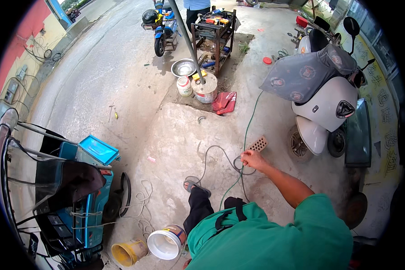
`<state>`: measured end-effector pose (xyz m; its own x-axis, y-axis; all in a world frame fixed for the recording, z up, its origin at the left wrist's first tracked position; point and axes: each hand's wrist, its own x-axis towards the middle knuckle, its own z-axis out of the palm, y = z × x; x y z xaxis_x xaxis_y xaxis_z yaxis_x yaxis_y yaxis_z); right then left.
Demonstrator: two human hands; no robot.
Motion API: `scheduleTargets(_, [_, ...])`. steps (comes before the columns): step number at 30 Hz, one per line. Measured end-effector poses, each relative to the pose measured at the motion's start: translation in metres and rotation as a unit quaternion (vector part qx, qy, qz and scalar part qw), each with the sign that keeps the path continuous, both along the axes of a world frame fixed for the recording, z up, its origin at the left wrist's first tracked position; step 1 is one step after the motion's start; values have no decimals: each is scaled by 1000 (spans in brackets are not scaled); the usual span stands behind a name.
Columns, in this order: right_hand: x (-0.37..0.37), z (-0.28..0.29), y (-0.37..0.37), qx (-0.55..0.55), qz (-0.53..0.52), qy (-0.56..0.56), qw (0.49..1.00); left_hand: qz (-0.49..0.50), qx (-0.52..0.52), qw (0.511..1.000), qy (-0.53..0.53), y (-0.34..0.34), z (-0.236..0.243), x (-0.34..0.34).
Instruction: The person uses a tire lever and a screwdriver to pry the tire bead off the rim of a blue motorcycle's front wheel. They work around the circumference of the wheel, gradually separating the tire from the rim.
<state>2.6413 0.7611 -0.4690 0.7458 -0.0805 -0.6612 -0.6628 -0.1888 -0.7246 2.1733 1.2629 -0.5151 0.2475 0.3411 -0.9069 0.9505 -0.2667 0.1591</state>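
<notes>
My right hand reaches out over the concrete ground, its fingers closed around a thin green hose that runs from the far ground toward me. A grey cable loops on the ground just left of the hand. Just beyond the hand lies a perforated red brick. My green sleeve and chest fill the lower right. My sandalled foot stands to the lower left of the hand. My left hand is out of sight.
A white scooter under a grey cover is parked at right, a blue cargo tricycle at left. White and yellow buckets lie near me. Farther off: pole in a white bucket, metal bowl, red cloth, tool rack, a person.
</notes>
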Motion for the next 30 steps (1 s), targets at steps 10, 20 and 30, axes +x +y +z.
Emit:
scheduleTargets(10, [5, -162, 46, -16, -86, 261, 961, 152, 36, 980, -123, 225, 13, 476])
scheduleTargets(20, [381, -213, 106, -60, -30, 190, 980, 127, 9, 974, -188, 287, -74, 774])
scheduleTargets(30, [816, -134, 320, -130, 109, -16, 985, 47, -16, 998, -27, 359, -150, 956])
